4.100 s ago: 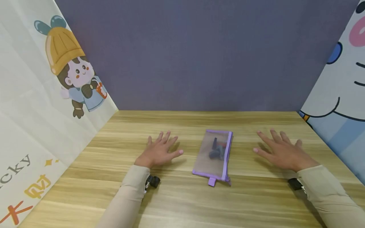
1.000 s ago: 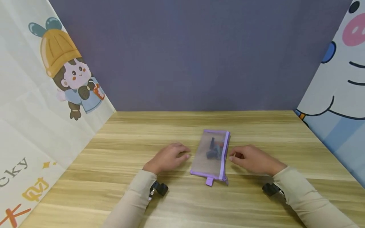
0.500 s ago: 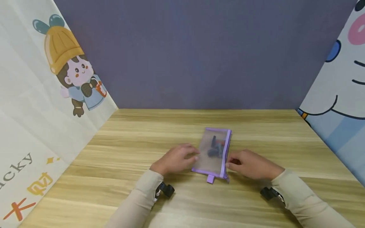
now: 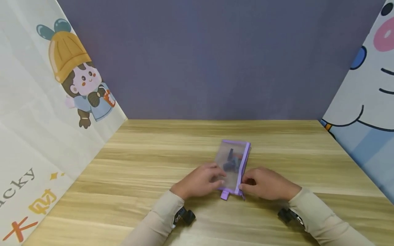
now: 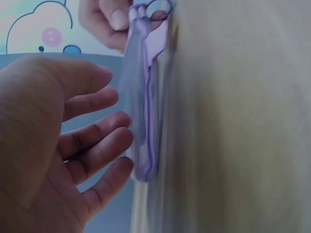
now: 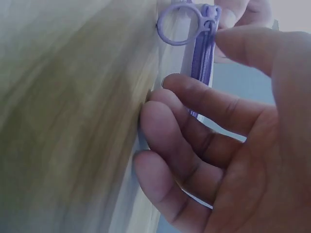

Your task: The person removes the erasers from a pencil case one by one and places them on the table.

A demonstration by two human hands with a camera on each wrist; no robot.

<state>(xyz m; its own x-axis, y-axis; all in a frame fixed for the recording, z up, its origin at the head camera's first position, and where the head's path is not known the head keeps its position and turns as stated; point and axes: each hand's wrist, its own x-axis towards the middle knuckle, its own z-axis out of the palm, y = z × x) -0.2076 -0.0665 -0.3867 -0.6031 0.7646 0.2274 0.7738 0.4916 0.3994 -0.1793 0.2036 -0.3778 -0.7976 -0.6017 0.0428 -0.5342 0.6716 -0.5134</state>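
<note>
A flat mesh zip pouch with purple edging lies on the table, a purple zipper along its right side. Through the mesh show small dark and reddish items, blurred. My left hand is over the pouch's lower left, fingers loosely bent; in the left wrist view its fingertips come right up to the pouch. At the lower end of the zipper is my right hand, its thumb by the slider and its forefinger lower along the edge, a gap between them. A purple pull ring hangs from the slider.
The wood-grain table ends at a dark blue-grey panel behind. Printed cartoon sheets stand on the left and right. A fabric tab sticks out of the pouch's near end. Each wrist wears a small black camera.
Both hands have come in from the sides, where they lay spread flat, to the pouch. Over the last second they slid toward its near end, the left moving onto the mesh.
</note>
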